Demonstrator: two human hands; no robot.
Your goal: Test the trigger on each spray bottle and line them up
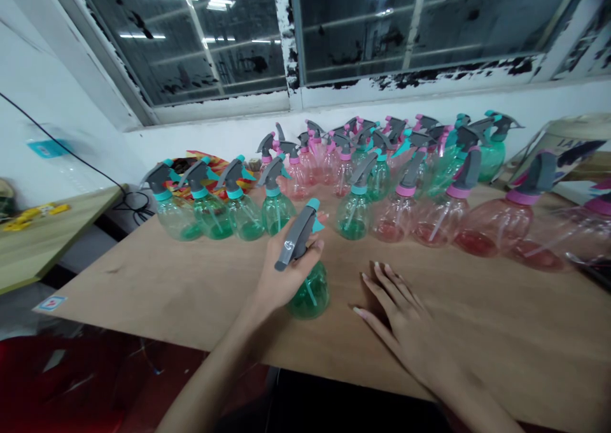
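Note:
My left hand [281, 270] is wrapped round the neck of a green spray bottle [310, 296] with a grey and teal trigger head. Its fingers close just below the head, and the bottle is near the middle of the wooden table [181, 293]. To the right of it, my right hand [405, 321] rests on the tabletop, fingers stretched out and holding nothing. Beyond both hands runs a front row of spray bottles: green ones such as this bottle [212, 216] on the left, pink ones such as this bottle [494, 226] on the right.
Behind the front row stand more pink and green spray bottles [344, 172] against the wall. A red and yellow wrapper [210, 165] lies at the back left. At the far right is a pale bag [563, 140]. Another table [57, 229] with yellow pieces stands left.

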